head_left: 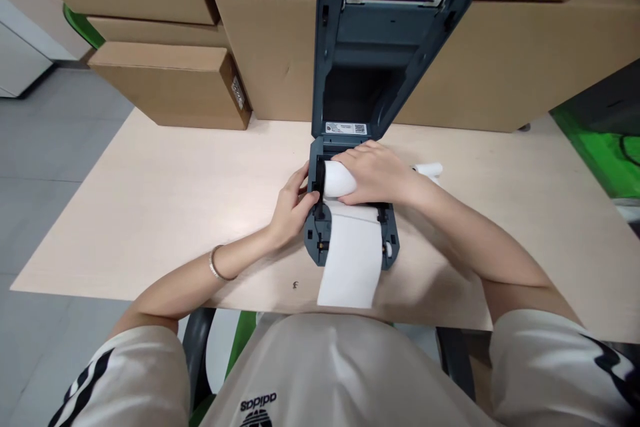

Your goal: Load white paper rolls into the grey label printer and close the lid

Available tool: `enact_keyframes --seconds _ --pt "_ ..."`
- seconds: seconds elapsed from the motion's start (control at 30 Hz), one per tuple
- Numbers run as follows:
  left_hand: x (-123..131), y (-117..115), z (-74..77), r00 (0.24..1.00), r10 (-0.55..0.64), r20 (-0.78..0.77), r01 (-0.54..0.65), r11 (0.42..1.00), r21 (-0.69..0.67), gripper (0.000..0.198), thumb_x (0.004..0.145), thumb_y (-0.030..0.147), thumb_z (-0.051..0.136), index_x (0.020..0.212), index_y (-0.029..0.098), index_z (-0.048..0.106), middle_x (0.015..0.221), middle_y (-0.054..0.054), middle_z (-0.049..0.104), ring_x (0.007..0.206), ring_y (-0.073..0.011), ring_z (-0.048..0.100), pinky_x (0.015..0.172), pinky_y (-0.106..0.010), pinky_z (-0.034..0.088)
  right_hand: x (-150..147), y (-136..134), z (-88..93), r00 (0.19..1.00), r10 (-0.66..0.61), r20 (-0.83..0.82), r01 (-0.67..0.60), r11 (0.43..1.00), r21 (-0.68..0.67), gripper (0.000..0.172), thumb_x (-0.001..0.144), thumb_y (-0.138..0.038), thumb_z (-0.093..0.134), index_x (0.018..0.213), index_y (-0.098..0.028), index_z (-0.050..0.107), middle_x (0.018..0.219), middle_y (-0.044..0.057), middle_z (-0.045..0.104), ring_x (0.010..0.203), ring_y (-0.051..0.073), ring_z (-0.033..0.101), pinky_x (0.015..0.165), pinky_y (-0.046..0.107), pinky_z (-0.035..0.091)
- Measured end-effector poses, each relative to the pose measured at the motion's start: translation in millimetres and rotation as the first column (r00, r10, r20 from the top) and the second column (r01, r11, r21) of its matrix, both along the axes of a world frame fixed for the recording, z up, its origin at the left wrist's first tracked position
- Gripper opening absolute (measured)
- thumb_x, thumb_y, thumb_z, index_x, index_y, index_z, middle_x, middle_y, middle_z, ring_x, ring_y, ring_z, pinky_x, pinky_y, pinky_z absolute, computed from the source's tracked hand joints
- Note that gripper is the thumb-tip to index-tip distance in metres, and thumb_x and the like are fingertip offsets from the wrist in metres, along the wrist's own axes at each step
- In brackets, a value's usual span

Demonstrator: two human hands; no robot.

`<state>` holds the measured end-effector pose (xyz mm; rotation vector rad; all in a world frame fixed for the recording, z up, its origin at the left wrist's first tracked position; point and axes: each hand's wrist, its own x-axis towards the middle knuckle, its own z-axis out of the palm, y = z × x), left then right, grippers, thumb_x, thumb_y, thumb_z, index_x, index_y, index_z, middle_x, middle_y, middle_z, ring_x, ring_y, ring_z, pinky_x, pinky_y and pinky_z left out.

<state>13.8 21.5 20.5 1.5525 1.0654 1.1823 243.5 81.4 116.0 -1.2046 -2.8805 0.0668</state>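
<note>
A dark label printer (311, 233) sits on the table with its lid (370, 47) raised wide open. Inside its body lies a white label roll (340, 179), and a strip of label paper (350, 267) runs from it over the front edge toward me. My right hand (373, 172) is closed round the right part of the roll, its fingers over the top and thumb in front. My left hand (295, 207) grips the printer's left side wall, thumb on the inner edge and fingers mostly hidden behind it. The roll's right end is covered by my right hand.
A small white roll (429, 170) lies right of the printer, partly behind my right forearm. Large cardboard boxes (280, 60) line the table's back, behind the lid. A flat carton (170, 83) stands at back left. A tiny dark scrap (295, 285) lies near the front edge.
</note>
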Motion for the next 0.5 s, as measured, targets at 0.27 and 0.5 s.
enact_keyframes --seconds 0.27,0.5 --pt "-3.3 0.6 -2.3 1.000 -0.026 0.009 0.026 0.999 0.020 0.070 0.100 0.040 0.067 0.167 0.023 0.056 0.171 -0.015 0.062 0.153 -0.0392 0.063 0.121 -0.058 0.062 41.0 -32.1 75.1 0.919 -0.013 -0.394 0.022 1.000 0.019 0.066 0.079 -0.062 0.089 0.134 -0.029 0.073 0.127 0.006 0.082 0.114 0.037 0.077 0.107 0.056 0.055" --pt "-5.9 1.2 -5.6 0.999 -0.030 0.016 0.030 0.999 0.026 0.069 0.101 0.041 0.069 0.167 0.024 0.058 0.170 -0.015 0.063 0.153 -0.0379 0.064 0.123 -0.058 0.062 124.0 -42.8 83.7 0.911 -0.151 -0.383 0.181 0.983 0.043 0.067 0.078 -0.081 0.085 0.125 -0.034 0.075 0.112 0.008 0.083 0.102 0.039 0.077 0.097 0.059 0.056"
